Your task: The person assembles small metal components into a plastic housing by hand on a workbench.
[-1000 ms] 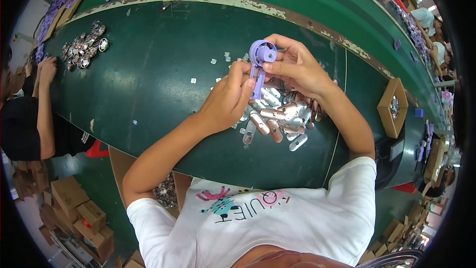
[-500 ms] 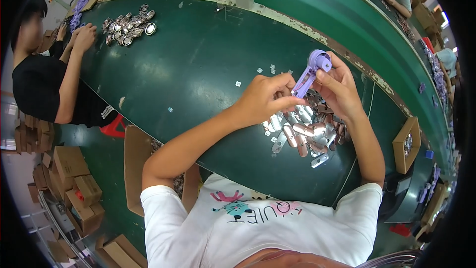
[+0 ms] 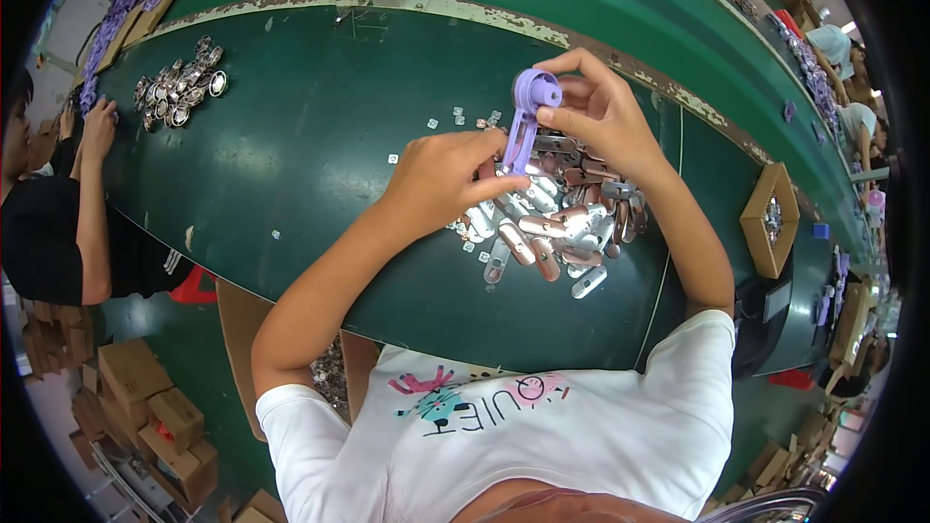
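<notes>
A purple plastic part [image 3: 524, 121] with a round ring-shaped head and a long narrow arm is held up over the green table. Its round head is gripped between the thumb and fingers of my right hand [image 3: 603, 114]. My left hand [image 3: 449, 172] pinches the lower end of the arm; whatever else lies between those fingertips is hidden. Below both hands spreads a pile of shiny oblong metal plates [image 3: 544, 224], silver and copper-toned. Several tiny clear square pieces [image 3: 459, 120] lie beside the pile, near my left hand.
Round metal rings [image 3: 181, 85] are heaped at the far left, near a co-worker in black [image 3: 58, 223]. A small cardboard box [image 3: 752, 230] stands on the right. A raised ledge [image 3: 465, 8] runs along the table's far edge. An open carton [image 3: 235, 339] sits below the near edge.
The whole view has shifted, so table things appear farther left. Both hands still hold the purple part, which now stands more upright. The co-worker's hands have moved apart from each other.
</notes>
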{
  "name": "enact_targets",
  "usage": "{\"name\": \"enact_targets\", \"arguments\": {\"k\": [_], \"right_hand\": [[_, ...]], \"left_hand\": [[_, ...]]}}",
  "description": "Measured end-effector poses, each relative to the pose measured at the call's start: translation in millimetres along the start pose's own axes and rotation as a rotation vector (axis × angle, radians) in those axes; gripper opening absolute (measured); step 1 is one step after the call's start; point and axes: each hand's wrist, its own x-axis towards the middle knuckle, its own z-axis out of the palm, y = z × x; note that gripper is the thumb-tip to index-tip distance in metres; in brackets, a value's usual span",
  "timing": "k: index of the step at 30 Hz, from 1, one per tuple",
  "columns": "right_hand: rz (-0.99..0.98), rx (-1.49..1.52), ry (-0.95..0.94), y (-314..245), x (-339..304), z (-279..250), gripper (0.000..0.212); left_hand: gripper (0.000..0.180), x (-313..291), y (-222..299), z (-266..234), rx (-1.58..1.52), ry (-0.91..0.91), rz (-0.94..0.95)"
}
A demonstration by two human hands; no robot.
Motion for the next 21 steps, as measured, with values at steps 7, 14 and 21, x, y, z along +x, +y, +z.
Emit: {"name": "enact_targets", "arguments": {"k": [7,14,21], "right_hand": [[0.158,-0.388,0.596,36,38,-122,0.029],[-0.176,-1.170,1.014,83,35,-192,0.078],[-0.472,-0.985,-0.120,29,20,-28,0.009]], "left_hand": [[0.033,1,-1,-3,0.146,0.116,0.118],[0.016,2,-8,14,0.277,0.126,0.201],[0.019,0,1,15,0.208,0.069,0.299]]}}
